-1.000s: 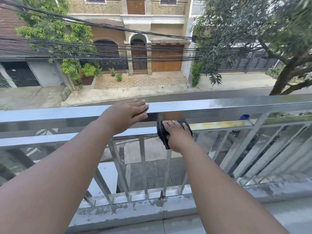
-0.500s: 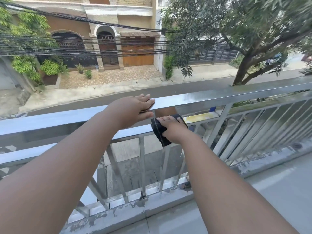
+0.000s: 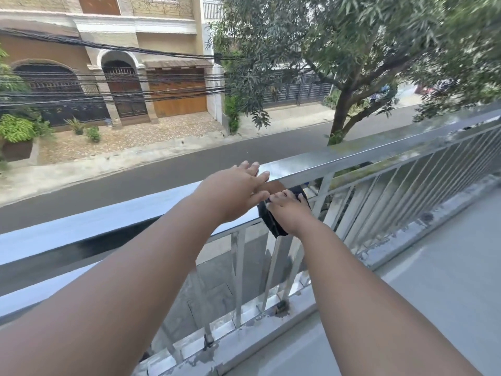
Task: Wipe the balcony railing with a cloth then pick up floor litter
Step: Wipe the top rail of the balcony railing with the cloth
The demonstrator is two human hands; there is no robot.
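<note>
A shiny metal balcony railing (image 3: 360, 157) runs across the view from lower left to upper right. My left hand (image 3: 233, 194) rests flat on its top rail, fingers straight. Just to its right and lower, my right hand (image 3: 288, 210) presses a dark cloth (image 3: 272, 223) against the second rail under the top one. The cloth wraps over that rail and hangs a little below my palm; most of it is hidden by the hand.
Vertical metal bars (image 3: 240, 278) drop to a pale concrete curb (image 3: 244, 340) with peeling paint. The grey balcony floor (image 3: 423, 308) spreads at the lower right. Beyond the railing lie a street, a house and a tree (image 3: 341, 115).
Both hands with the cloth have slid rightward along the railing. My view has turned to the right, showing more of the balcony floor.
</note>
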